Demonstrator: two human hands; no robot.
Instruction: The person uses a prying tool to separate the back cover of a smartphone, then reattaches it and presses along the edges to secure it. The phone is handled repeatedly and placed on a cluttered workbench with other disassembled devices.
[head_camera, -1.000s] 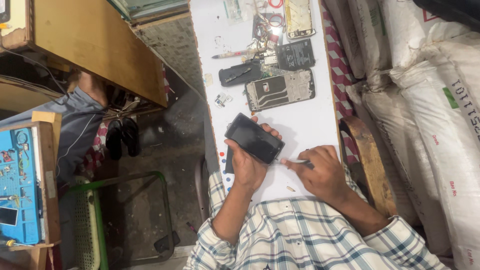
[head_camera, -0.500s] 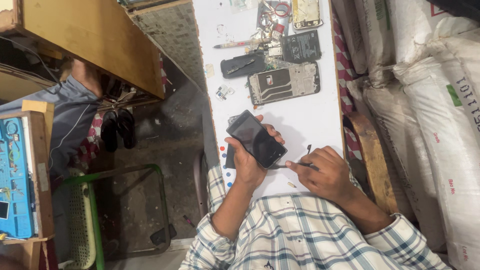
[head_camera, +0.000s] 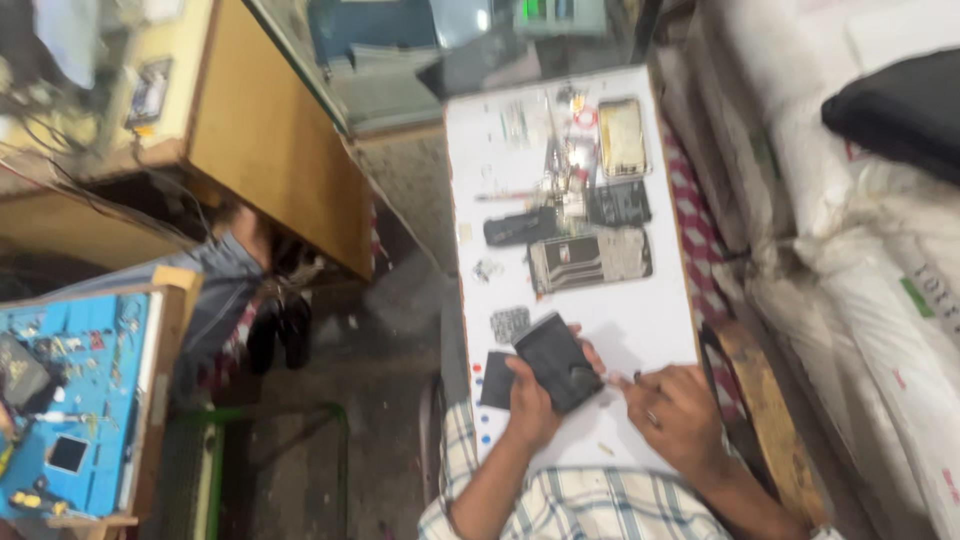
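A: Where is the phone we are working on?

B: The dark phone (head_camera: 558, 362) sits tilted in our left hand (head_camera: 532, 400), above the near end of the white counter (head_camera: 640, 320). Our left fingers (head_camera: 590, 352) are wrapped round its edges, pinching it. Our right hand (head_camera: 680, 415), at 3 o'clock of it, has its fingers pressed together around something thin; we cannot tell what.

A: How will it handle?

B: We judge it light, stiff, smooth and fragile, so the edges are the best hold.

A: What lies around?

B: At 12 o'clock lies an opened phone frame (head_camera: 590, 260), beyond it small black parts (head_camera: 520, 227) and a pale phone back (head_camera: 624, 137). A dark square piece (head_camera: 495, 380) lies under our left hand. White sacks (head_camera: 860, 280) crowd the 3 o'clock side.
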